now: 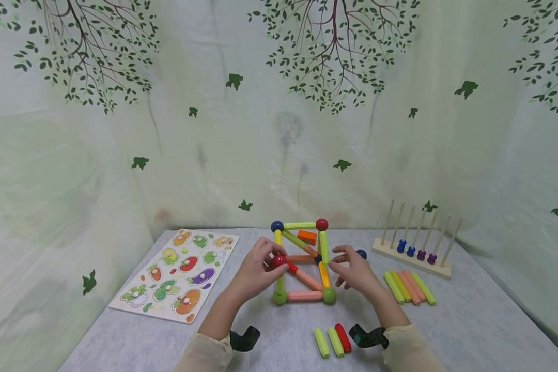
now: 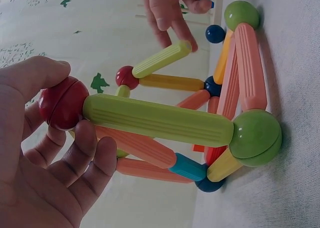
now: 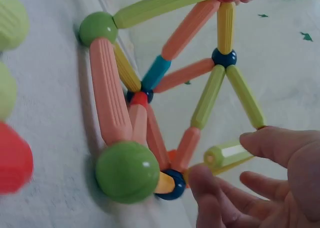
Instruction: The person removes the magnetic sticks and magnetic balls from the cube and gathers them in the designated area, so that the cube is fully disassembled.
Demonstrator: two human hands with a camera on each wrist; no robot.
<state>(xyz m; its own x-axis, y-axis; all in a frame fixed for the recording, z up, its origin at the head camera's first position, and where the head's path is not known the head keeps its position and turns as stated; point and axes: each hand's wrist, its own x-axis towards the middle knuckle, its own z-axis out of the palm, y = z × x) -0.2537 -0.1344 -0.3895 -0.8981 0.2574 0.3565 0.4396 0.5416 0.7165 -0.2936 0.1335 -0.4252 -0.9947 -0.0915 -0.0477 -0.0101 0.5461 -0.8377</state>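
Note:
A framework of coloured sticks and balls stands on the table. My left hand [image 1: 256, 268] grips a red ball [image 2: 64, 103] between thumb and fingers, at the upper end of a lime green stick [image 2: 160, 120]. That stick runs down to a green ball [image 2: 257, 137] on the table. My right hand [image 1: 352, 267] is on the right side, fingers loosely spread around the free end of another lime green stick [image 3: 229, 154]. Its fingertips are close to that stick; firm contact cannot be made out. This stick's other end joins a red ball [image 1: 322, 224].
Left lies a vegetable puzzle board [image 1: 192, 309]. A wooden peg stand [image 1: 411, 258] with beads is at the right, and several loose sticks [image 1: 410, 288] lie before it. Two green sticks and a red stick [image 1: 343, 338] lie in front. A blue ball [image 1: 361, 254] sits behind my right hand.

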